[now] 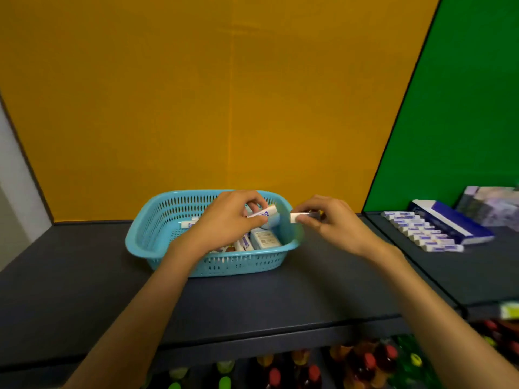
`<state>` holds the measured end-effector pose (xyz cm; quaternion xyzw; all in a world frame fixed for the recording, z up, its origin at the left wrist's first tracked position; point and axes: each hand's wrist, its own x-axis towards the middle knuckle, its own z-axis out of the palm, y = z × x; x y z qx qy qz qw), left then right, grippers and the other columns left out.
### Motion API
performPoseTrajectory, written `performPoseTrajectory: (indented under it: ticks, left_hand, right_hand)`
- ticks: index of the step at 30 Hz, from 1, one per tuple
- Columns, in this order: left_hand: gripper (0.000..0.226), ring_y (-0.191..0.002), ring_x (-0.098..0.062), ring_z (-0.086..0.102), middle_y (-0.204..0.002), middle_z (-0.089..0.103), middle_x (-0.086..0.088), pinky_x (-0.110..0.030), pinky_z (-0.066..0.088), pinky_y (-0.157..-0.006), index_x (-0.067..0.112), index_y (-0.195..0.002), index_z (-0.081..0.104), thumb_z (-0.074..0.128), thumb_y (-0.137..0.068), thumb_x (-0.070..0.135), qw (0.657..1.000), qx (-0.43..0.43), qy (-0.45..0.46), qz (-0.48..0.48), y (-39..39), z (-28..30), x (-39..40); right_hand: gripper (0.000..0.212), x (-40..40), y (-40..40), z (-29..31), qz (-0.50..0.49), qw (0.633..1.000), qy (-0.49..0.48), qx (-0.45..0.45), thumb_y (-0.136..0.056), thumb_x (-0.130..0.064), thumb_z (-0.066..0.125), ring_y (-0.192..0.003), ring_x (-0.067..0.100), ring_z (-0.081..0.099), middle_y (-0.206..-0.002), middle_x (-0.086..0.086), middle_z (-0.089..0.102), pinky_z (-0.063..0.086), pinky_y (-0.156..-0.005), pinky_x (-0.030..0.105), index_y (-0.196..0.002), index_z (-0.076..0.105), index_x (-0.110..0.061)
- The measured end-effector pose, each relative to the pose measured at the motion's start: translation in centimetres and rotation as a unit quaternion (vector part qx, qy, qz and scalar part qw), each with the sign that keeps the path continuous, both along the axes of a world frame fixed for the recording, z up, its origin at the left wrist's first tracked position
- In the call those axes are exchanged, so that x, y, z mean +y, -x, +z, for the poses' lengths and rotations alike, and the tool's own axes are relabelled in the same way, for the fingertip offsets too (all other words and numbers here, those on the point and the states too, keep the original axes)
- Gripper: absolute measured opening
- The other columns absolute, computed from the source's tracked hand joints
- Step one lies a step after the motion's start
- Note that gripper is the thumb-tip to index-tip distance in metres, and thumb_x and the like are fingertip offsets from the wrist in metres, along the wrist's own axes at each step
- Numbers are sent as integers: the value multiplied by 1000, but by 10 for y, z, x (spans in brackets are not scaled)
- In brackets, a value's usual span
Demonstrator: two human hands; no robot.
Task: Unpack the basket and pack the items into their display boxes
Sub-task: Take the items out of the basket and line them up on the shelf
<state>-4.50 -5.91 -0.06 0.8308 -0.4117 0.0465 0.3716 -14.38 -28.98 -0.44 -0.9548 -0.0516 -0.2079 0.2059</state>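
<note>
A turquoise plastic basket (157, 220) stands on the dark shelf (70, 276), with several small white erasers and packets (265, 238) inside. My left hand (230, 220) hovers over the basket and pinches a white eraser with a blue sleeve (266, 212). Just past the basket's right rim, my right hand (328, 223) pinches another white eraser (295, 217). To the far right lies a blue display box (455, 224) with a row of several erasers (421, 233) lined up in front of it.
Yellow and green panels back the shelf. A pile of pale packs (488, 206) lies behind the blue box. Bottles with coloured caps (337, 369) stand on the shelf below. A yellow-green tag (509, 310) sits at the right shelf edge.
</note>
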Motion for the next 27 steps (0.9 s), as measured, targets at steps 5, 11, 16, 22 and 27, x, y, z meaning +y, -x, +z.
performPoseTrajectory:
  ticks: [5, 11, 16, 22, 27]
  left_hand:
    - [15, -72, -6, 63, -86, 66, 19, -38, 55, -68, 35, -95, 69, 76, -82, 35, 998, -8, -2, -55, 32, -3, -54]
    - [15, -73, -3, 59, -85, 66, 16, -33, 51, -69, 33, -97, 69, 75, -83, 33, 995, -8, -15, -94, 86, -14, -126]
    - [15, -74, -4, 61, -86, 66, 20, -38, 54, -72, 38, -95, 67, 74, -81, 37, 995, 3, -30, -94, 140, -25, -191]
    - [13, -74, -4, 60, -86, 66, 19, -37, 53, -74, 36, -92, 67, 74, -82, 35, 997, 10, -48, -67, 196, -37, -257]
    - [13, -78, -4, 59, -90, 63, 19, -38, 54, -76, 37, -95, 66, 73, -84, 35, 996, 6, -70, -50, 224, -51, -300]
  right_hand:
    - [12, -47, 56, -8, -54, 998, -17, -1, -92, -27, 70, -93, 9, 60, -100, -9, 70, 49, -80, 31, -103, 75, -25]
    - [11, -114, 130, -24, -76, 995, -62, 24, -88, -25, 75, -88, 1, 64, -96, -14, 71, 50, -77, 23, -100, 76, -25]
    - [11, -172, 198, -34, -86, 990, -109, 41, -85, -24, 77, -89, 0, 66, -93, -14, 73, 50, -78, 18, -96, 77, -22]
    - [17, -241, 262, -58, -101, 988, -104, 55, -86, -15, 76, -92, 0, 64, -98, -12, 71, 48, -84, 18, -100, 75, -24]
    - [15, -288, 287, -71, -88, 991, -82, 51, -90, -18, 72, -90, 3, 62, -96, -11, 65, 46, -82, 19, -101, 76, -28]
